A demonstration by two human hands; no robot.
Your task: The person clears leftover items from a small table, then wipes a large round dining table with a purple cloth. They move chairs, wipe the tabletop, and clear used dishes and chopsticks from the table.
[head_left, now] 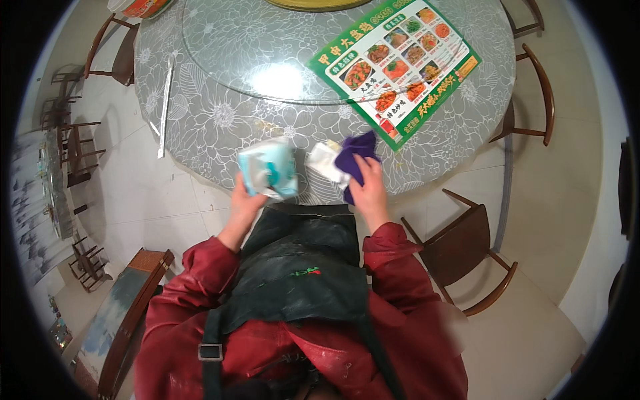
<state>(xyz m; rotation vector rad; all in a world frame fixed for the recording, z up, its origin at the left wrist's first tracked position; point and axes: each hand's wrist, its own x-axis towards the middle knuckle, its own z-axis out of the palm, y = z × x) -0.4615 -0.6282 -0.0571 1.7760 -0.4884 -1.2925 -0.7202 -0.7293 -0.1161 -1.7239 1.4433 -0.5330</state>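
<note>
My left hand [245, 205] grips the lower left corner of a light blue and white soft packet [269, 167], which looks like a tissue pack and is blurred by motion. It is held over the near edge of the round table. My right hand [371, 190] has its fingers closed on a dark purple cloth [358, 150]. Just left of the cloth, partly covered by it, is a white piece [325, 161], perhaps paper or a small packet. Whether my right hand also holds this white piece, I cannot tell.
The round table [213, 143] has a grey floral cover and a glass turntable [233, 40]. A green-edged picture menu [400, 67] lies on the right side, and a thin pale strip [165, 107] on the left. Wooden chairs [460, 243] stand around; a tub [140, 7] sits far left.
</note>
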